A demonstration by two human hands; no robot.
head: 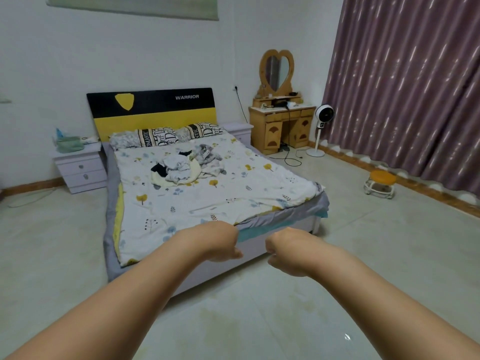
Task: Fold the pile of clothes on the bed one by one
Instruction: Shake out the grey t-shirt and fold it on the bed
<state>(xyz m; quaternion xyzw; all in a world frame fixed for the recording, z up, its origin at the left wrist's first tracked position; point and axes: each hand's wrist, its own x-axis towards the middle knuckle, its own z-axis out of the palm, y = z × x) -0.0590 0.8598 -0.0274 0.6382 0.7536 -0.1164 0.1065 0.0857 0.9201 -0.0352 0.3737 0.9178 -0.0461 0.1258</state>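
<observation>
A pile of crumpled clothes [185, 166], grey, cream and black, lies on the middle of the bed [207, 201], which has a white leaf-print cover. I stand off the bed's foot. Both my arms reach forward at chest height. My left hand [220, 241] hangs bent down at the wrist in front of the bed's foot edge, fingers curled under, holding nothing. My right hand [284, 252] does the same just to its right, over the floor. Neither hand touches the clothes, which lie far beyond them.
Two patterned pillows [166, 136] lean at the black and yellow headboard. A lilac nightstand [79, 167] stands left of the bed. At the back right are a wooden dresser with a heart mirror [281, 126], a standing fan [323, 116], a floor cable and an orange stool [380, 183] by the curtain.
</observation>
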